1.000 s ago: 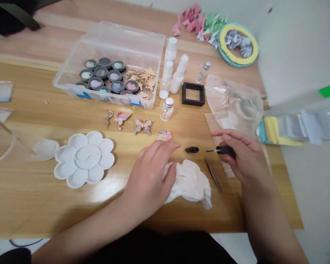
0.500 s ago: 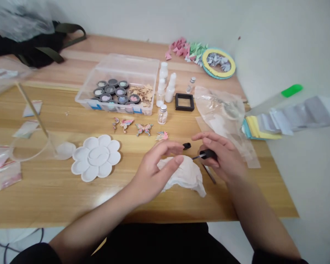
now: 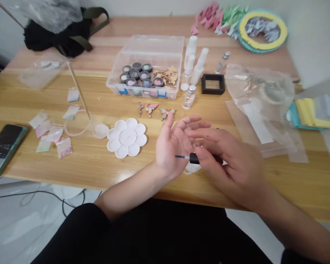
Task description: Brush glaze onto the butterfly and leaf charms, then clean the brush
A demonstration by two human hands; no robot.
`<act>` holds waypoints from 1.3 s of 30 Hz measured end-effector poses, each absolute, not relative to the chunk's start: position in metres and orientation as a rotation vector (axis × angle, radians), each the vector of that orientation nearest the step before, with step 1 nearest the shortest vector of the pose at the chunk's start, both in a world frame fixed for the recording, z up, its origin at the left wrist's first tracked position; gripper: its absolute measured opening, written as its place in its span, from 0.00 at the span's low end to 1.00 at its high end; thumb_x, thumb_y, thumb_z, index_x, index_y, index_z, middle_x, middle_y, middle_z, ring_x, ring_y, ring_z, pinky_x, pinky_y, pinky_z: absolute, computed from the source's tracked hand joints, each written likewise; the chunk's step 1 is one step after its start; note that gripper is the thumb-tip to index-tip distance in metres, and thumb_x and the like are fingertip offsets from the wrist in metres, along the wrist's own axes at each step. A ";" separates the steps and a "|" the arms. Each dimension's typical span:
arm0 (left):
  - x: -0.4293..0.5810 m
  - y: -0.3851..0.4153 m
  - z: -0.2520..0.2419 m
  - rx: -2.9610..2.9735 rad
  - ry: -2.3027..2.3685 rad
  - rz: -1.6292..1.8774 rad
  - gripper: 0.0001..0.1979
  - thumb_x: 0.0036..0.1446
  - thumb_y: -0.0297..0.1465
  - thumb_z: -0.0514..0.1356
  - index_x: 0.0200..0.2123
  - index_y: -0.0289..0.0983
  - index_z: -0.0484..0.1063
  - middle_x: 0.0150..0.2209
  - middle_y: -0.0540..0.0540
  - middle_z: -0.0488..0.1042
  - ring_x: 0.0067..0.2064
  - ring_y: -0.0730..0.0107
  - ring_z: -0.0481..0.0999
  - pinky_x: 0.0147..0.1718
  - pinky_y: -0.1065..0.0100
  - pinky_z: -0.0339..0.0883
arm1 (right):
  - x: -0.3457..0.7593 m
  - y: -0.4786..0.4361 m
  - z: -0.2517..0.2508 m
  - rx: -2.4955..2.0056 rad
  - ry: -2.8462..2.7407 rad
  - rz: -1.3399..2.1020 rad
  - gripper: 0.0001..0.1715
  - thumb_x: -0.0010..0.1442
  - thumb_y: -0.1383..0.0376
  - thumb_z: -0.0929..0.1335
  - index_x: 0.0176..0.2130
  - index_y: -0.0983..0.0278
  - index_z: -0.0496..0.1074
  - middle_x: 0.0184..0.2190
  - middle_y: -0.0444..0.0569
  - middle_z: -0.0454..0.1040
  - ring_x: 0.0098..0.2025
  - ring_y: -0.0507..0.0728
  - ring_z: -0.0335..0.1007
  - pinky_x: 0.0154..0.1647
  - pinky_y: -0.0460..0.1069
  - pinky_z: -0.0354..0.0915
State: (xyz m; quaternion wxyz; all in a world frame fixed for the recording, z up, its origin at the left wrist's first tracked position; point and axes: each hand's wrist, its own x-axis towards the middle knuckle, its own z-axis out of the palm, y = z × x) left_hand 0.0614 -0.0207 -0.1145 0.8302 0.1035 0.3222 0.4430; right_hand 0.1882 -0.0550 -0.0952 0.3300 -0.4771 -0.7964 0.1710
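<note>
Palm up and fingers spread, my left hand (image 3: pixel 172 148) holds nothing I can see. My right hand (image 3: pixel 233 161) is closed around the black cap of a small bottle brush (image 3: pixel 194 158); its thin dark tip points left, over the left palm. Whether the tip touches the skin I cannot tell. White tissue (image 3: pixel 192 168) shows only in part beneath the hands. Just beyond the left fingers lie a colourful butterfly charm (image 3: pixel 166 113), a winged charm (image 3: pixel 151 109) and a smaller charm (image 3: pixel 141 107). A white flower-shaped palette (image 3: pixel 127 138) rests left of the hands.
Behind stands a clear plastic box (image 3: pixel 115 88) with several glitter pots and gold pieces. White bottles (image 3: pixel 198 69), a glass vial (image 3: pixel 189 98) and a black frame (image 3: pixel 213 90) stand right of it. Plastic bags (image 3: pixel 260 88) lie right, a phone (image 3: pixel 7 148) far left.
The view has shifted. My left hand has turned palm up with its fingers spread. My right hand has brought the brush across over it, and the tissue is now mostly covered.
</note>
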 end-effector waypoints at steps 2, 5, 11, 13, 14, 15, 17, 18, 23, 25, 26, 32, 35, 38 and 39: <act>0.060 -0.021 -0.115 0.221 0.671 0.936 0.30 0.67 0.50 0.39 0.35 0.36 0.73 0.36 0.45 0.77 0.38 0.66 0.78 0.44 0.62 0.70 | 0.185 -0.054 -0.095 -1.269 -2.109 0.368 0.12 0.66 0.65 0.62 0.46 0.62 0.72 0.38 0.44 0.82 0.31 0.51 0.78 0.26 0.45 0.65; 0.059 -0.021 -0.115 0.227 0.662 0.946 0.29 0.67 0.49 0.40 0.36 0.36 0.73 0.36 0.44 0.77 0.39 0.65 0.78 0.47 0.62 0.69 | 0.182 -0.053 -0.095 -1.276 -2.128 0.303 0.12 0.66 0.67 0.62 0.46 0.64 0.72 0.38 0.44 0.82 0.31 0.51 0.78 0.26 0.46 0.65; 0.059 -0.021 -0.114 0.207 0.667 0.971 0.28 0.67 0.49 0.42 0.35 0.35 0.73 0.35 0.44 0.77 0.40 0.64 0.78 0.47 0.62 0.70 | 0.182 -0.054 -0.095 -1.213 -2.190 0.413 0.12 0.66 0.66 0.61 0.48 0.63 0.69 0.24 0.36 0.78 0.22 0.48 0.72 0.20 0.45 0.60; 0.058 -0.021 -0.114 0.211 0.639 0.964 0.28 0.67 0.49 0.42 0.35 0.35 0.73 0.35 0.44 0.77 0.40 0.64 0.79 0.46 0.62 0.70 | 0.183 -0.054 -0.095 -1.165 -2.186 0.479 0.12 0.66 0.68 0.62 0.49 0.61 0.68 0.21 0.32 0.75 0.19 0.46 0.68 0.20 0.44 0.59; 0.058 -0.021 -0.115 0.218 0.630 0.960 0.28 0.67 0.49 0.42 0.36 0.35 0.73 0.36 0.44 0.77 0.40 0.64 0.79 0.46 0.61 0.70 | 0.183 -0.054 -0.095 -1.143 -2.178 0.505 0.11 0.66 0.68 0.62 0.48 0.60 0.67 0.20 0.31 0.74 0.18 0.45 0.66 0.20 0.43 0.59; 0.058 -0.021 -0.115 0.224 0.627 0.957 0.28 0.67 0.49 0.42 0.36 0.35 0.73 0.36 0.45 0.77 0.40 0.64 0.79 0.47 0.61 0.70 | 0.183 -0.055 -0.095 -1.131 -2.171 0.528 0.11 0.66 0.68 0.62 0.48 0.59 0.67 0.20 0.30 0.73 0.18 0.45 0.65 0.19 0.43 0.58; 0.058 -0.021 -0.116 0.227 0.634 0.951 0.28 0.67 0.49 0.42 0.36 0.36 0.73 0.36 0.45 0.77 0.41 0.64 0.79 0.47 0.61 0.70 | 0.184 -0.055 -0.095 -1.134 -2.158 0.559 0.11 0.66 0.67 0.63 0.48 0.58 0.68 0.22 0.31 0.74 0.19 0.45 0.66 0.21 0.42 0.60; 0.059 -0.021 -0.115 0.222 0.639 0.947 0.28 0.67 0.49 0.42 0.35 0.36 0.73 0.35 0.45 0.77 0.41 0.64 0.79 0.47 0.62 0.70 | 0.185 -0.055 -0.095 -1.142 -2.147 0.566 0.11 0.66 0.66 0.63 0.48 0.58 0.68 0.24 0.32 0.76 0.20 0.46 0.68 0.22 0.43 0.62; 0.061 -0.024 -0.112 0.205 0.663 0.910 0.29 0.67 0.51 0.41 0.35 0.37 0.72 0.33 0.45 0.77 0.43 0.60 0.79 0.46 0.61 0.71 | 0.186 -0.055 -0.094 -1.242 -2.021 0.598 0.12 0.66 0.62 0.64 0.49 0.57 0.71 0.40 0.42 0.82 0.38 0.52 0.79 0.34 0.45 0.71; 0.062 -0.024 -0.111 0.227 0.676 0.897 0.30 0.67 0.52 0.39 0.35 0.38 0.72 0.32 0.44 0.78 0.46 0.57 0.79 0.48 0.59 0.71 | 0.185 -0.054 -0.094 -1.261 -2.003 0.601 0.12 0.67 0.62 0.63 0.49 0.58 0.71 0.42 0.43 0.81 0.41 0.53 0.79 0.38 0.46 0.72; 0.062 -0.024 -0.111 0.240 0.680 0.895 0.31 0.67 0.52 0.38 0.35 0.39 0.72 0.32 0.44 0.78 0.47 0.56 0.79 0.48 0.58 0.71 | 0.185 -0.053 -0.095 -1.264 -2.006 0.585 0.12 0.67 0.62 0.63 0.49 0.58 0.71 0.42 0.43 0.81 0.42 0.54 0.79 0.38 0.47 0.73; 0.060 -0.024 -0.113 0.278 0.652 0.924 0.29 0.67 0.51 0.40 0.36 0.38 0.72 0.33 0.43 0.79 0.50 0.52 0.79 0.47 0.56 0.72 | 0.183 -0.052 -0.098 -1.300 -2.059 0.483 0.13 0.66 0.64 0.63 0.48 0.59 0.71 0.43 0.44 0.82 0.37 0.55 0.79 0.31 0.49 0.70; 0.059 -0.024 -0.112 0.260 0.626 0.939 0.29 0.67 0.50 0.40 0.36 0.37 0.72 0.33 0.44 0.78 0.46 0.58 0.80 0.44 0.62 0.73 | 0.183 -0.053 -0.098 -1.302 -2.068 0.521 0.13 0.66 0.63 0.63 0.49 0.58 0.71 0.39 0.43 0.82 0.33 0.54 0.79 0.27 0.49 0.67; 0.058 -0.024 -0.110 0.241 0.630 0.949 0.30 0.68 0.50 0.40 0.35 0.36 0.73 0.34 0.46 0.78 0.40 0.66 0.80 0.41 0.66 0.72 | 0.182 -0.054 -0.098 -1.285 -2.073 0.515 0.12 0.66 0.64 0.63 0.48 0.58 0.71 0.36 0.41 0.82 0.31 0.53 0.78 0.25 0.48 0.65; 0.058 -0.024 -0.110 0.237 0.640 0.954 0.30 0.68 0.50 0.40 0.35 0.36 0.73 0.34 0.47 0.78 0.39 0.68 0.80 0.41 0.66 0.71 | 0.182 -0.054 -0.098 -1.281 -2.080 0.500 0.12 0.65 0.64 0.63 0.47 0.59 0.71 0.34 0.41 0.82 0.30 0.52 0.78 0.24 0.48 0.64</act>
